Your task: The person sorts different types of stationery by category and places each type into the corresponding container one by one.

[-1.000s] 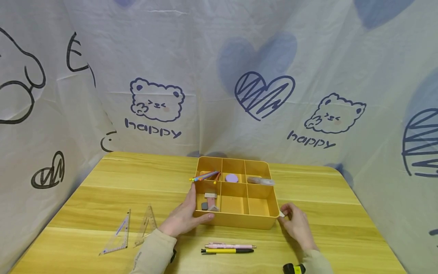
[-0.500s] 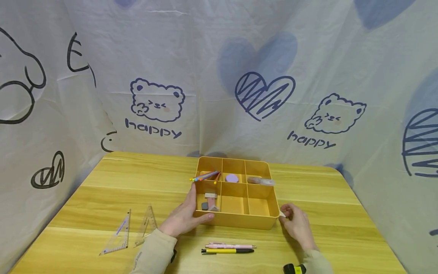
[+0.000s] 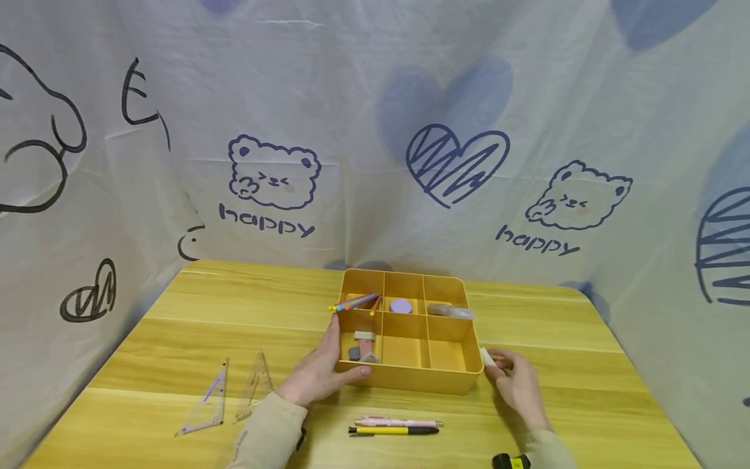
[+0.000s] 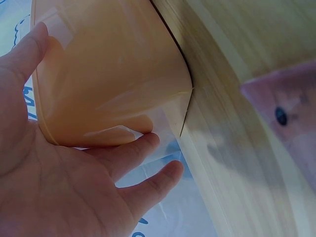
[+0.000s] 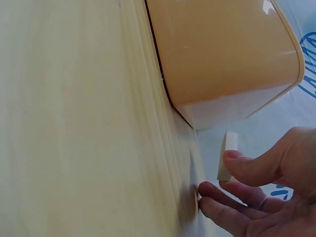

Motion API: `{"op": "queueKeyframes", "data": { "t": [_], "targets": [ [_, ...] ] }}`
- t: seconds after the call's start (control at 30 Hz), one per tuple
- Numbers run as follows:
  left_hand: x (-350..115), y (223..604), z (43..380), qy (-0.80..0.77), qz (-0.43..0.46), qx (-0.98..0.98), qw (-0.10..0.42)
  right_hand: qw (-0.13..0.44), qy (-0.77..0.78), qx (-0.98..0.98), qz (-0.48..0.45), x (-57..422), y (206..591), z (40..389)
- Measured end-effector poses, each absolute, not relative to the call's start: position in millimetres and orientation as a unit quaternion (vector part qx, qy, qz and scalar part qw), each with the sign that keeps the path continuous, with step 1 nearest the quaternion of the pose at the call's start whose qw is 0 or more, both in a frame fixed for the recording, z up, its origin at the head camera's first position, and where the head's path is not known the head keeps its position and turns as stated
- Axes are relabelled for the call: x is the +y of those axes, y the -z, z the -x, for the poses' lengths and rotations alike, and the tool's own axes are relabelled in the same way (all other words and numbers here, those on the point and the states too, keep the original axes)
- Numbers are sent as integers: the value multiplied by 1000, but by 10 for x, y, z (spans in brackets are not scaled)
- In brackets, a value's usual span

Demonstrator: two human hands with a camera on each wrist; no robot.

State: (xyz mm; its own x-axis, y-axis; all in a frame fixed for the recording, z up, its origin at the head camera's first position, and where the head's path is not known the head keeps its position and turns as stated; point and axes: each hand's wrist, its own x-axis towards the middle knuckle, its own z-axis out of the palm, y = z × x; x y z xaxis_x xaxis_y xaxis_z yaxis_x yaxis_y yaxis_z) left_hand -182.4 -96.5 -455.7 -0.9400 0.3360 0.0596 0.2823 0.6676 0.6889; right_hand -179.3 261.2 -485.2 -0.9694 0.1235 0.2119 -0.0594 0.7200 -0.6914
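A yellow divided storage box [image 3: 410, 378] stands on the table. My left hand [image 3: 316, 374] rests on its front left corner, thumb on the front wall and fingers along the left side. In the left wrist view the fingers [image 4: 133, 153] lie fairly straight against the box. My right hand [image 3: 518, 384] pinches a small white eraser [image 5: 228, 155] between thumb and fingers, just outside the box's front right corner. Inside the front left compartment are a grey block [image 3: 354, 353], a pink-and-white piece [image 3: 366, 346] and a white block [image 3: 364, 335].
Thin coloured sticks [image 3: 357, 302], a round lilac item [image 3: 401, 305] and a clear packet [image 3: 450, 311] occupy the back compartments. A pink pen [image 3: 398, 422] and a yellow-black pen [image 3: 394, 430] lie in front. Two clear set squares [image 3: 220, 397], [image 3: 258, 387] lie left.
My right hand has shifted slightly and turned, so more of the white eraser shows beside the box. The left hand keeps its place at the corner. The head view has moved a little.
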Motion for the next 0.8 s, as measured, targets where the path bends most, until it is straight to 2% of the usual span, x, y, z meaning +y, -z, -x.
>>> {"op": "queueKeyframes", "data": {
  "t": [0.47,0.7,0.8],
  "targets": [
    [-966,4568,1821,-372,-161,913,46,156,-376,-911,60,2617,4763,1753],
    [-965,4564,1819,-376,-160,912,46,292,-394,-870,41,2531,4686,1780],
    [-966,4564,1822,-377,-160,911,45,334,-388,-859,26,2459,4627,1778]
  ]
}}
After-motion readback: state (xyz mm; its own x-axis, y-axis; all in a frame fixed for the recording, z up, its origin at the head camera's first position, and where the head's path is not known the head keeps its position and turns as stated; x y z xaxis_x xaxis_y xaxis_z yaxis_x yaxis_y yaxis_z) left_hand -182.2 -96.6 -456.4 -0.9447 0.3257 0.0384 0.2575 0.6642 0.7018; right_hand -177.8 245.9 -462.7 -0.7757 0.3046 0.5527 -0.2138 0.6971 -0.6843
